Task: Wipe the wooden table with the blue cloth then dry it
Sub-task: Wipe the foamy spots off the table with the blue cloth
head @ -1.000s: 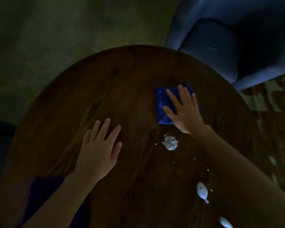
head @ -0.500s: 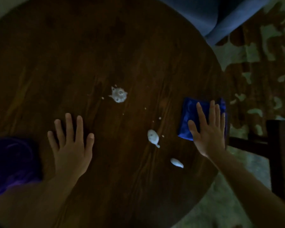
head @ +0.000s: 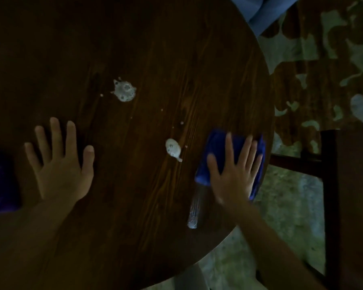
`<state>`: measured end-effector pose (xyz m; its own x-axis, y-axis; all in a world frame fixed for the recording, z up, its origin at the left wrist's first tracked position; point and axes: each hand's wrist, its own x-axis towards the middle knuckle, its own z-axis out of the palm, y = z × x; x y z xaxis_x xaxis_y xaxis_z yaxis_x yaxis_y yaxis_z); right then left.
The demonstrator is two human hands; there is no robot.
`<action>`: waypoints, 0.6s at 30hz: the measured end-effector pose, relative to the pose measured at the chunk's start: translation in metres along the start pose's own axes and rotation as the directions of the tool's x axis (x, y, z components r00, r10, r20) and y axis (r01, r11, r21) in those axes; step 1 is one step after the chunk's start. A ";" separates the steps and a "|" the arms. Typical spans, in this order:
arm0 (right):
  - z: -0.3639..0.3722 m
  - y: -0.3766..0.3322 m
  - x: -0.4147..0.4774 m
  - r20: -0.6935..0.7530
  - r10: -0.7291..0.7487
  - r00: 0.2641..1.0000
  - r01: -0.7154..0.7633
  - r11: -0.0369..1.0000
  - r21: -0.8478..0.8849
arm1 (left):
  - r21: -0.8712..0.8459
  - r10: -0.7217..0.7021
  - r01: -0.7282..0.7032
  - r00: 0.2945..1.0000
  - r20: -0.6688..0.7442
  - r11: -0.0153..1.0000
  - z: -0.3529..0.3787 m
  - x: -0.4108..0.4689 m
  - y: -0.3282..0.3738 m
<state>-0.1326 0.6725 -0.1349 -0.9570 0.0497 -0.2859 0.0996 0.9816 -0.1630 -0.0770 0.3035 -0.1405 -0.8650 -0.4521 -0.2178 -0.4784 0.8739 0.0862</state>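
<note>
The round dark wooden table (head: 155, 49) fills most of the view. My right hand (head: 233, 176) presses flat, fingers spread, on the folded blue cloth (head: 214, 147) close to the table's right edge. A wet smeared streak (head: 195, 208) trails from the cloth toward me. Two white foam blobs lie on the wood, one at the centre (head: 124, 91) and one (head: 172, 148) just left of the cloth. My left hand (head: 60, 164) rests flat on the table, fingers apart, holding nothing.
A purple cloth (head: 0, 181) lies at the table's left edge beside my left hand. A blue upholstered chair (head: 260, 11) stands beyond the table at top right. A dark wooden chair frame (head: 329, 185) stands to the right over a patterned rug (head: 323, 70).
My right hand has slid the blue cloth over the nearest foam blob, leaving a wet streak. My left hand has stayed flat on the table.
</note>
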 end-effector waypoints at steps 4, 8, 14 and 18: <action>-0.025 -0.015 0.102 -0.031 0.092 0.995 -0.091 0.995 0.033 | -0.005 0.017 -0.017 1.000 -0.009 1.000 0.002 0.000 -0.002; -0.029 -0.012 0.113 -0.048 0.062 0.997 -0.060 0.997 0.037 | -0.003 0.038 -0.038 0.999 -0.027 0.999 0.003 0.001 -0.003; -0.011 0.033 0.017 -0.071 0.036 0.997 -0.034 0.999 0.021 | -0.010 0.046 -0.047 0.999 -0.027 0.999 0.000 0.001 -0.003; 0.031 0.031 -0.116 -0.010 0.117 0.993 -0.115 0.990 0.082 | -0.012 0.054 -0.055 0.998 -0.034 0.998 -0.001 0.000 -0.003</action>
<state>-0.0103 0.6916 -0.1363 -0.9416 0.1658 -0.2930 0.2314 0.9509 -0.2057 -0.0756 0.3009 -0.1393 -0.8943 -0.4098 -0.1798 -0.4321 0.8951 0.1095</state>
